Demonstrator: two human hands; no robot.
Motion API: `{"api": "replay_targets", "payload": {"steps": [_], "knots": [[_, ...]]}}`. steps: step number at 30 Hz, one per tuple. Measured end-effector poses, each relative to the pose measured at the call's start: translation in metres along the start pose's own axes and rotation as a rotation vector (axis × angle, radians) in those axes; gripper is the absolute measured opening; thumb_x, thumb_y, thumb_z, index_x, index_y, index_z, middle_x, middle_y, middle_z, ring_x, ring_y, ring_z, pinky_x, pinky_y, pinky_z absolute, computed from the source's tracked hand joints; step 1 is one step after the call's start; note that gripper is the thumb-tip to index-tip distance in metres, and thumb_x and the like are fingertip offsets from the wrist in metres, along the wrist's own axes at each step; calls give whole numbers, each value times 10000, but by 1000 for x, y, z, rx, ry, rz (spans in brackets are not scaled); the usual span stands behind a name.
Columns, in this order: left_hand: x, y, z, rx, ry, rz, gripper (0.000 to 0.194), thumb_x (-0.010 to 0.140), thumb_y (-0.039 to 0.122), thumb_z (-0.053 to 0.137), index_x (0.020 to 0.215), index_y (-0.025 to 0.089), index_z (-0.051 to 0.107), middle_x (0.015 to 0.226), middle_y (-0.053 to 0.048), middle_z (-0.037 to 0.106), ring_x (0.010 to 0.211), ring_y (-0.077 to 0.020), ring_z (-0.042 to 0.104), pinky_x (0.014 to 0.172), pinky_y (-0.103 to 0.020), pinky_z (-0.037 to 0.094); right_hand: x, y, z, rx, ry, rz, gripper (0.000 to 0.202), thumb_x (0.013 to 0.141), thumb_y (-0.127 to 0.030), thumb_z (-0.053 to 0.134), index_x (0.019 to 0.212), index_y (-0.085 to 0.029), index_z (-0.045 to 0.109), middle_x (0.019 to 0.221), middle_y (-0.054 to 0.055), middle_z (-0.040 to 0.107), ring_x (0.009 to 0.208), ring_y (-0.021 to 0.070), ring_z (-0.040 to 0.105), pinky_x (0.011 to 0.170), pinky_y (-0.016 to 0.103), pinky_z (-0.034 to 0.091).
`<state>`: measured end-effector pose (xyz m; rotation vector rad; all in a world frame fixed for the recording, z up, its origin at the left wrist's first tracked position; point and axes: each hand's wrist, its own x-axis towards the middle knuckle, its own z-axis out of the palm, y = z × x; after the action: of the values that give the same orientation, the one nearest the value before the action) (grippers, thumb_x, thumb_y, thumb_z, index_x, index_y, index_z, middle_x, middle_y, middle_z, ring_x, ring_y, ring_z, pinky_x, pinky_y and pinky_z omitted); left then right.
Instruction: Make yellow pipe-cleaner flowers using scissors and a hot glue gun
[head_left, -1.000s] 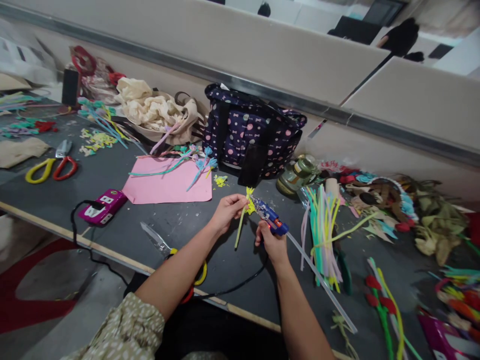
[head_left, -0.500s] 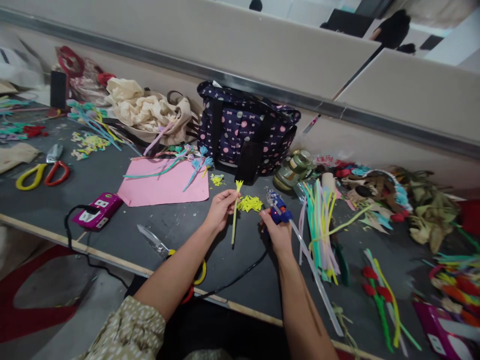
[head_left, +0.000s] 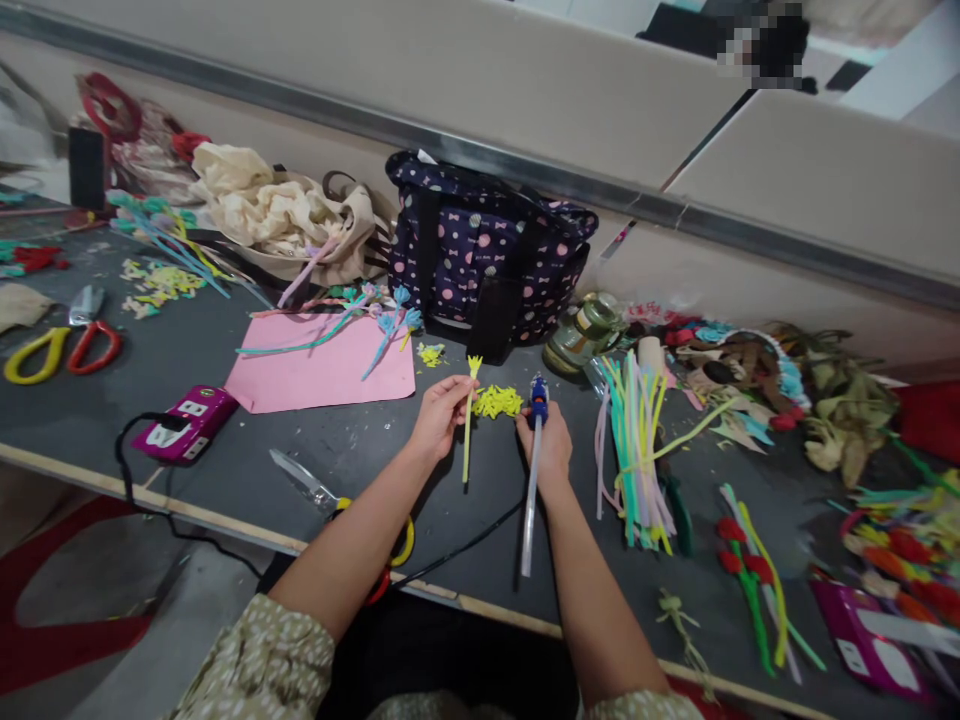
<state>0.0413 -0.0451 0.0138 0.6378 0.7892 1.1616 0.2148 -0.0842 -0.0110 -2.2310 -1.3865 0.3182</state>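
Between the fingertips of my left hand [head_left: 441, 418] stands a yellow pipe-cleaner flower stem [head_left: 468, 440], upright, with a small fringed yellow tip. My right hand [head_left: 551, 445] is wrapped round a blue hot glue gun [head_left: 538, 398]; a long clear glue stick juts from its back toward me. A pile of short yellow pieces [head_left: 498, 402] lies on the table between my hands, touching neither the gun nor, as far as I can see, the stem. Scissors [head_left: 307, 484] with yellow and red handles lie partly under my left forearm.
A pink sheet [head_left: 322, 375] with pipe-cleaner flowers lies at left, near a purple power strip [head_left: 187, 425]. Behind stand a dark patterned bag [head_left: 480, 240], a phone [head_left: 495, 318] and a glass jar [head_left: 586, 335]. Bundled pipe cleaners [head_left: 637, 460] lie right. A black cord crosses the front edge.
My right hand has turned the glue gun, so its glue stick now points straight toward me instead of slanting right. My left hand still holds the stem, nearly unmoved. The view has shifted slightly.
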Motion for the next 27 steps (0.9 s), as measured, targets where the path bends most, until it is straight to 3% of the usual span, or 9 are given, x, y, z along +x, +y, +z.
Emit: {"api": "replay_targets", "payload": {"steps": [5,10,16,27], "knots": [[1,-1,-1,3,-16,-8,305,656,391,749,803,135,673,625,13,562,428,-13,373,366,-141,224,2,-7,5,-77,-4,20,445,754,-493,574,1070,-185,521,905,85,620,797,240,595,627,295,389],[0,-1,1,11,-38,-46,298,638,380,761,776,131,672,611,15,557,427,-13,378,370,-145,224,2,-6,7,-55,-9,43,335,806,-415,486,1049,-185,515,846,73,629,740,223,590,604,287,362],[0,-2,1,22,-45,-72,311,627,381,767,772,124,670,613,2,570,435,-23,401,379,-145,244,5,2,7,22,13,56,322,801,-444,457,980,-187,531,741,41,607,640,195,552,568,274,331],[1,-4,0,30,-51,-91,292,645,369,757,779,124,670,617,6,579,428,-17,403,385,-147,245,3,-6,5,-77,-90,-35,328,802,-401,502,1057,-195,506,910,82,627,802,228,592,613,279,351]]}}
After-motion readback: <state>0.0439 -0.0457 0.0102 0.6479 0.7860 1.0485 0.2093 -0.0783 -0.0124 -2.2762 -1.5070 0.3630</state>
